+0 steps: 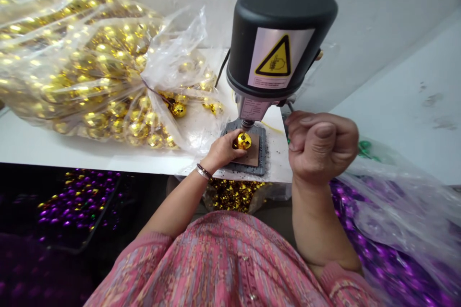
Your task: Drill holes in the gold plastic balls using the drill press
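A black bench drill (279, 33) with a yellow warning sticker stands on a white table (43, 146). My left hand (224, 150) pinches a small gold ball (244, 141) on the drill's grey base plate (261, 156), right under the spindle tip. My right hand (320, 146) is raised beside the machine in a fist, closed round the drill's feed lever, which is mostly hidden by the fingers.
A big clear plastic bag (86, 67) full of gold balls lies on the table to the left. A container of gold pieces (234, 195) sits below the table edge. Purple balls (72, 204) lie low on the left. A bag of purple balls (392, 244) is on the right.
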`<state>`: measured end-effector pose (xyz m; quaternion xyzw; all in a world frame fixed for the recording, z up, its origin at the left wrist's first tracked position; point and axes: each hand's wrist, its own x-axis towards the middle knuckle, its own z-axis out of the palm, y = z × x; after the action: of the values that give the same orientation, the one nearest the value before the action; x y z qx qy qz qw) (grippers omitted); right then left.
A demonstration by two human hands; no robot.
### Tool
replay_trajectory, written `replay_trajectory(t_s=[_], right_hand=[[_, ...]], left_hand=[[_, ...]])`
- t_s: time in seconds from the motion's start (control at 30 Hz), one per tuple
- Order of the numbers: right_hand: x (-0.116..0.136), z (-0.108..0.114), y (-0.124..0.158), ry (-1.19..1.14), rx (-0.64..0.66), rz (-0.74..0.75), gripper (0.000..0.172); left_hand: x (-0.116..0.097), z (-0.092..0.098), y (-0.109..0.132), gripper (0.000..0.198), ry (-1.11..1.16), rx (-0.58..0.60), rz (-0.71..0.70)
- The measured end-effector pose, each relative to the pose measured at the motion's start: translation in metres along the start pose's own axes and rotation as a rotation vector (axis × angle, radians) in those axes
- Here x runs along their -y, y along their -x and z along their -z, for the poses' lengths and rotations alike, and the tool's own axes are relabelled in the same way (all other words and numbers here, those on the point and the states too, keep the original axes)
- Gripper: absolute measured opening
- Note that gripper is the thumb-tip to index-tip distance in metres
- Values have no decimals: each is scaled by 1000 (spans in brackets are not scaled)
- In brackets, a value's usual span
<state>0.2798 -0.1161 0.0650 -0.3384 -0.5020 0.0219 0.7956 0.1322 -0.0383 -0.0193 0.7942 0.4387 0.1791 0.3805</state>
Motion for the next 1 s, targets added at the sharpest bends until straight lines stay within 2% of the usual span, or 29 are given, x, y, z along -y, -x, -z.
replay_trajectory(t_s=[0.3, 0.43, 0.53, 0.7, 0.83, 0.93, 1.0], right_hand=[[-11, 1, 7, 3, 0, 140, 20], [-17, 4, 14, 20, 26, 153, 20], [-12, 1, 11, 7, 17, 149, 21], [7, -23, -34, -88, -97, 73, 23], [9, -39, -78, -96, -67, -67, 29], [4, -43, -94, -222, -53, -187, 26], [1, -44, -98, -283, -63, -216, 23]], left_hand=[[0, 0, 0, 60, -22, 1, 10], [4, -2, -1, 66, 12, -1, 4], [6, -2, -1, 64, 18, 10, -11], [4, -3, 2, 67, 60, -15, -3], [7, -5, 16, 65, 100, -67, -35], [10, -4, 33, 61, 132, -95, -79], [12, -2, 44, 60, 147, -96, -100]])
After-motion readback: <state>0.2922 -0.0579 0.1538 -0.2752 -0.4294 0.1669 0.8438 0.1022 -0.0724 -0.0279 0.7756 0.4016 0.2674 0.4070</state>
